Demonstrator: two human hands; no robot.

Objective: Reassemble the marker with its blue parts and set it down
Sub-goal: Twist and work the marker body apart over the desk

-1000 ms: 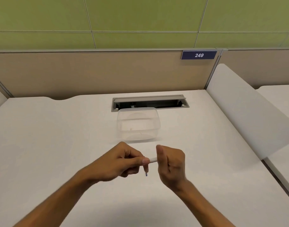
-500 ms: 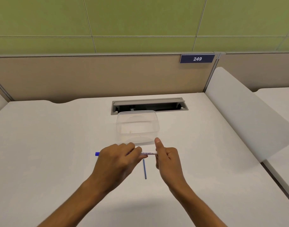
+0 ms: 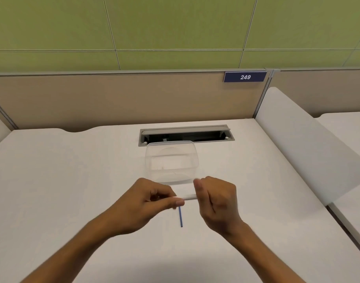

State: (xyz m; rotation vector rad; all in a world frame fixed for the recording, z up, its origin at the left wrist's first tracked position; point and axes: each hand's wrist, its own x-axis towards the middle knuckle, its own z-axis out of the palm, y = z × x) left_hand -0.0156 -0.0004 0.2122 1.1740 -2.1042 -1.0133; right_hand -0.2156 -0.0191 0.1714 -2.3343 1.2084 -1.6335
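Both hands hold a white marker barrel (image 3: 188, 196) level above the desk, just in front of the clear tub. My left hand (image 3: 152, 201) pinches its left part with thumb and forefinger. My right hand (image 3: 215, 198) is closed around its right end. Most of the barrel is hidden by fingers and blurred. A thin blue rod (image 3: 180, 217) lies on the white desk (image 3: 52, 180) directly below the gap between the hands, pointing toward me. No blue cap shows in this view.
An empty clear plastic tub (image 3: 172, 160) stands just beyond the hands. Behind it is an open cable slot (image 3: 186, 135) in the desk. A white side divider (image 3: 297, 144) slopes along the right edge. A beige partition closes the back.
The blue rod, hanging at my left fingers a second ago, now lies on the desk. The blue tip seen left of my left hand half a second ago is out of sight.
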